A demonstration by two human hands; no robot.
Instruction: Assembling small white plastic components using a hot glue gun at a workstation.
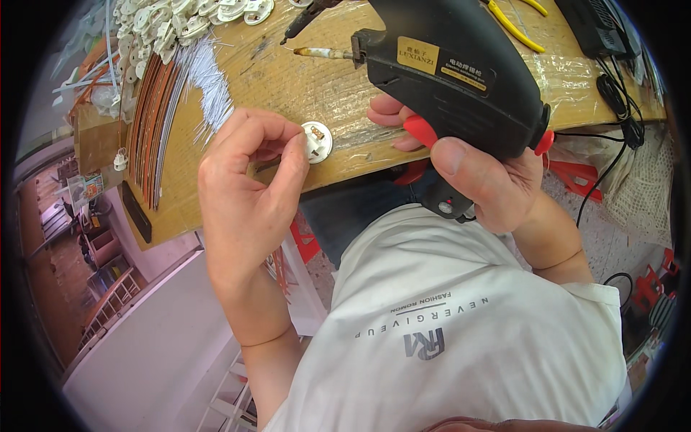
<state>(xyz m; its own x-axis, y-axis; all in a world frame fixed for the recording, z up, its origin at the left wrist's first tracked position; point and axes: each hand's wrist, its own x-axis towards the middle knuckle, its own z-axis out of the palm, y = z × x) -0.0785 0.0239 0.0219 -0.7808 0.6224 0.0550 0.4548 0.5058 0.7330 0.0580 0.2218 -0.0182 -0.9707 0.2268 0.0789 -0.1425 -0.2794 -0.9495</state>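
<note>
My left hand (248, 180) pinches a small round white plastic part (322, 147) by its left edge, between thumb and fingertips. Copper-coloured metal pieces show on the face of this disc. My right hand (493, 176) is wrapped round the handle of a black electric soldering gun (461, 79) with a red trigger. The gun's metal tip points left, above and apart from the disc. A thin black nozzle (302, 21) ends close to the tip. Both hands are over the near edge of the wooden table (317, 93).
White plastic parts (162, 25) are heaped at the far left. Beside them lie thin white wires (209, 79) and a row of brown wires (155, 115). Yellow-handled pliers (520, 32), a black box-shaped device (594, 29) and a coiled black cable (625, 115) are at the right.
</note>
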